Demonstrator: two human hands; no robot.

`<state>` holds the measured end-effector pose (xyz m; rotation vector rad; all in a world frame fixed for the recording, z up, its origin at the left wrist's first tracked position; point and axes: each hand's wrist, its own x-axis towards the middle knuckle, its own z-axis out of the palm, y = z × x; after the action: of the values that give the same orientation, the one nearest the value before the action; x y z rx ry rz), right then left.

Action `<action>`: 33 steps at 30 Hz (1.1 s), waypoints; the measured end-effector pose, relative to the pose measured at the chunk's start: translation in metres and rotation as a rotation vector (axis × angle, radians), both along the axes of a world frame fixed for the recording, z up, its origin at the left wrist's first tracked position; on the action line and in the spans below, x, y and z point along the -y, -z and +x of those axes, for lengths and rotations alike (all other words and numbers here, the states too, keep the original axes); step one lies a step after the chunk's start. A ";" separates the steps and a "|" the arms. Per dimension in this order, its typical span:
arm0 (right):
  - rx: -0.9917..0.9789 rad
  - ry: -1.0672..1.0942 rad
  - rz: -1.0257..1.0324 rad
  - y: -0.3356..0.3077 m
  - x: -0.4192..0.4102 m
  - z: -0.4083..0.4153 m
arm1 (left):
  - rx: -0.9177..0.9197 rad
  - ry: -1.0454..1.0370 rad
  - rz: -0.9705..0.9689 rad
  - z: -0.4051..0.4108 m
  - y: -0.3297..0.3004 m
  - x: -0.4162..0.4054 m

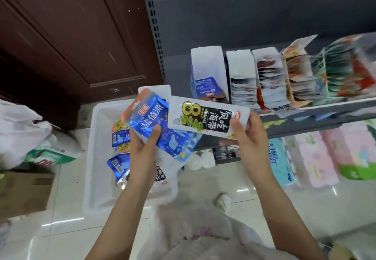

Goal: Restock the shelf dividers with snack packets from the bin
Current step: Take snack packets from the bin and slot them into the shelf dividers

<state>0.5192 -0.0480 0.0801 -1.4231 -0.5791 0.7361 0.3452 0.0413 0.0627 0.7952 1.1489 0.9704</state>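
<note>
- Bin (95, 158): white, on the floor, left of and below the shelf (317, 109). It held more blue packets and at least one black-and-white one.
- Left hand (142, 147): fingers curled round a fanned bunch of blue packets (150, 121), thumb pressed on the front of it; the bunch was held above the bin.
- Right hand (250, 137): thumb and fingers pinched the right end of one black packet (207, 118), white-bordered, held flat and sideways just in front of the shelf's left end.
- Dividers, on the shelf: the leftmost, the blue divider (205, 72), held only a few blue packets at its front; the next, the white divider (242, 72), held a row of packets over its front half, back half bare. Whether those matched the black packet could not be told through the blur. The dividers further right looked full.
- Step in hand, as judged: place the black packet.
- Method advised: check its print against the white divider's row first; turn it upright, face forward; slide it in behind that row rather than drop it on top.
- Risk: the left bunch was fanned loose and could slip; keep it over the bin.
- Next, as judged: the blue packets suit the blue divider.
</note>
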 end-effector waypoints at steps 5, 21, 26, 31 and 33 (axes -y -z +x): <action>-0.043 0.016 -0.021 0.002 0.053 0.071 | -0.020 -0.067 0.011 0.057 0.001 0.040; 0.149 0.166 0.005 -0.017 0.014 0.202 | 0.006 -0.152 0.040 0.130 -0.014 0.025; 0.548 0.069 -0.048 -0.022 -0.045 0.216 | 0.009 -0.108 0.076 0.143 -0.011 -0.003; 1.222 -0.213 -0.168 -0.015 -0.107 0.214 | 0.005 -0.120 0.096 0.149 -0.004 -0.019; 1.362 -0.350 -0.253 -0.013 -0.119 0.210 | 0.023 -0.129 0.082 0.150 -0.004 -0.023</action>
<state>0.7291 0.0707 0.0934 -1.9802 -1.8539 -0.0318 0.4953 0.0641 0.0671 0.7806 1.1570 1.1370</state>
